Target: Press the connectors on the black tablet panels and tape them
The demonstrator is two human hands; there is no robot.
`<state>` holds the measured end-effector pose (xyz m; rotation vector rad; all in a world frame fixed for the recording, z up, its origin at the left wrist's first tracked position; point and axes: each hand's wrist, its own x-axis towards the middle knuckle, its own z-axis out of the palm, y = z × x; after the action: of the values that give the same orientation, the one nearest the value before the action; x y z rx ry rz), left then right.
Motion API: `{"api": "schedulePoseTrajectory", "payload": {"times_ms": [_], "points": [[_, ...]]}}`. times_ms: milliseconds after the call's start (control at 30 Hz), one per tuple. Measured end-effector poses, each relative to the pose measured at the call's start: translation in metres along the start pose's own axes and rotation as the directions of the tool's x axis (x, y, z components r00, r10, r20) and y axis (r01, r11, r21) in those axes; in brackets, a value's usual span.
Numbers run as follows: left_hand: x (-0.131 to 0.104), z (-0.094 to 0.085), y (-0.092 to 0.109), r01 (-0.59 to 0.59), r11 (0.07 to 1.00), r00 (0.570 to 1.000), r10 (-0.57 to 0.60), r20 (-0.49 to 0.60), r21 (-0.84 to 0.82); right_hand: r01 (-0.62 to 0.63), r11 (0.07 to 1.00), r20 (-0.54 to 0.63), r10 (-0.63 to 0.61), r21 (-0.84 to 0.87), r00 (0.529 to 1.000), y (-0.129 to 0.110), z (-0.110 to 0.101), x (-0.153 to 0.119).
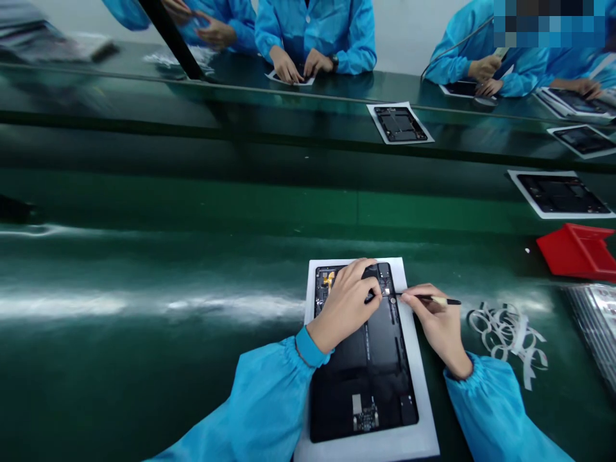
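Observation:
A tablet [385, 359] with its inside exposed lies on a white sheet [418, 391] in front of me. Over its upper part rests my left hand [349, 298], closed, with thumb and index finger brought together near the upper right parts. What they pinch, if anything, is too small to make out. My right hand [436, 317] grips a slim pen-like tool [440, 299], dark with a cream section, at the tablet's right edge. The tool's thin tip points left toward the parts by my left fingertips. A gold flex cable [329, 280] shows at the upper left.
Curled white strips [507, 330] lie right of my right hand, near a red bin [577, 251] and a stack of clear trays [594, 327]. More open tablets on sheets [561, 194] sit beyond. Across the green bench [144, 372], co-workers in blue sleeves [353, 38] work.

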<state>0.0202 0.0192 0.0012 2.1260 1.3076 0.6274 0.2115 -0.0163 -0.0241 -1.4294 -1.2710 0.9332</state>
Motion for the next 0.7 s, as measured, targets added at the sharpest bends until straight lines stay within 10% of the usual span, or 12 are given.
{"api": "schedulePoseTrajectory", "payload": {"times_ms": [467, 700], "points": [[-0.034, 0.008, -0.023, 0.045, 0.998, 0.986, -0.036, -0.166, 0.053, 0.006, 0.982, -0.098, 0.013, 0.19, 0.995, -0.008, 0.006, -0.003], [-0.08, -0.023, 0.02, -0.154, 0.982, 0.944, 0.114, -0.31, -0.109, 0.17, 0.98, 0.033, -0.174, 0.101, 0.984, -0.035, 0.002, -0.04]]}}
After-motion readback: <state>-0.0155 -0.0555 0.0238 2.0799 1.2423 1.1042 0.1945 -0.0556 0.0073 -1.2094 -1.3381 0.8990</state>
